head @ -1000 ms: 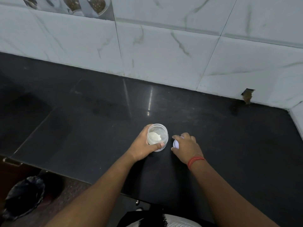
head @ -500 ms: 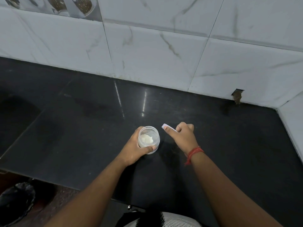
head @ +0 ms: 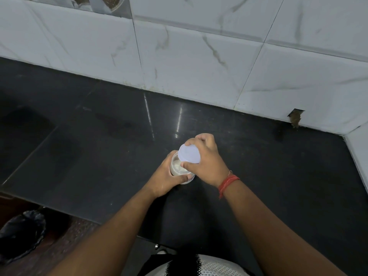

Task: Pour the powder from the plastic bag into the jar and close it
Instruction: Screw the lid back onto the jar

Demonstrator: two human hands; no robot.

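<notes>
A small clear plastic jar (head: 177,169) with white powder inside stands on the black counter (head: 99,148). My left hand (head: 165,179) wraps around its left side and front. My right hand (head: 207,162) holds a round white lid (head: 189,154) tilted just above the jar's mouth, covering its right half. White powder shows through the uncovered left part of the opening. No plastic bag is in view.
White marble-pattern wall tiles (head: 199,66) rise behind the counter, and a side wall (head: 358,152) closes it at the right. A small brown hole (head: 295,118) marks the tile base. A black bin bag (head: 22,230) sits on the floor at lower left.
My right hand picked the white lid up off the counter beside the jar and carried it left, over the jar's mouth. My left hand kept its hold on the jar.
</notes>
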